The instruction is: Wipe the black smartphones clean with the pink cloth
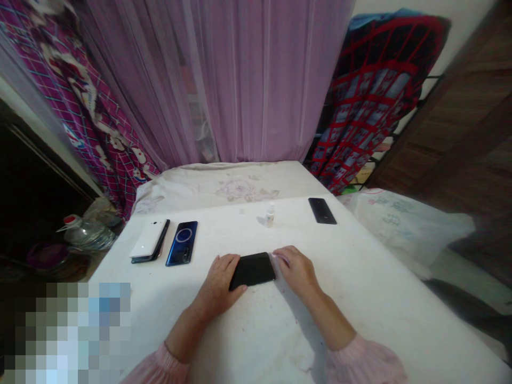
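Note:
A black phone (254,269) lies across the white-covered table (256,330), its dark face up. My left hand (222,282) grips its left end, with the thumb along the near edge and the fingers at the far edge. At the right end of the phone is my right hand (296,269), its fingers bent together beside the corner; what they pinch, if anything, is too small to name. Beyond the phone a small white bottle (269,215) stands upright.
To the left lie a stack of phones topped by a white one (150,238) and a blue phone (182,244) with a ring. Another dark phone (322,210) rests at the back right. Purple curtains (260,80) hang behind the table; a plastic bag (408,224) is at the right.

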A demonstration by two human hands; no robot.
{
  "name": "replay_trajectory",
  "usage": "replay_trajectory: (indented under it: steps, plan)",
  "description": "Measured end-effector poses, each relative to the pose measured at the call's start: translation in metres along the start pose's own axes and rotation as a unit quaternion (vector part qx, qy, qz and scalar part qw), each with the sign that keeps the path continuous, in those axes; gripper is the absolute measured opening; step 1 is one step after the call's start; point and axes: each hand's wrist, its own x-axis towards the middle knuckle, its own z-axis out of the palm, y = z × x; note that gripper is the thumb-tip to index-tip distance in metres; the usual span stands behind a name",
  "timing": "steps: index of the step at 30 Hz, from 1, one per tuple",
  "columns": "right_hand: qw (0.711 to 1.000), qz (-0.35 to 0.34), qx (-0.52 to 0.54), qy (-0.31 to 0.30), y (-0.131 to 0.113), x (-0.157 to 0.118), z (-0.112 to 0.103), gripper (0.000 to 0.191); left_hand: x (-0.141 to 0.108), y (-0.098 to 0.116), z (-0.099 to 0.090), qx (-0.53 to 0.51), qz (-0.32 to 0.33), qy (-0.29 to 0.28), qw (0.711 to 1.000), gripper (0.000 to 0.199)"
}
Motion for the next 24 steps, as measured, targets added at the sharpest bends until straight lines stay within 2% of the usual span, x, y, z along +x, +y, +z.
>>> replay_trajectory:
  steps: [4, 8, 14, 20, 24]
  plan:
    - [0.999, -0.024, -0.007, -0.026, -0.017, 0.012, 0.017, 0.022, -0.004, -0.002, 0.001, 0.029, -0.012, 0.007, 0.999, 0.064]
    - [0.998, -0.021, -0.046, -0.036, -0.025, 0.019, 0.029, 0.022, 0.000, 0.013, 0.007, 0.082, -0.037, 0.017, 0.996, 0.069]
    - [0.996, -0.061, -0.053, -0.040, -0.020, 0.000, 0.025, 0.025, 0.005, 0.030, 0.008, 0.104, -0.076, -0.018, 0.992, 0.067]
    - [0.995, -0.091, -0.002, -0.031, -0.014, -0.030, 0.023, 0.028, 0.002, 0.021, 0.015, 0.104, -0.065, 0.020, 0.992, 0.069]
    - [0.996, -0.092, 0.003, -0.019, -0.013, -0.010, 0.030, 0.030, 0.014, 0.011, 0.012, 0.097, -0.065, 0.007, 0.993, 0.068]
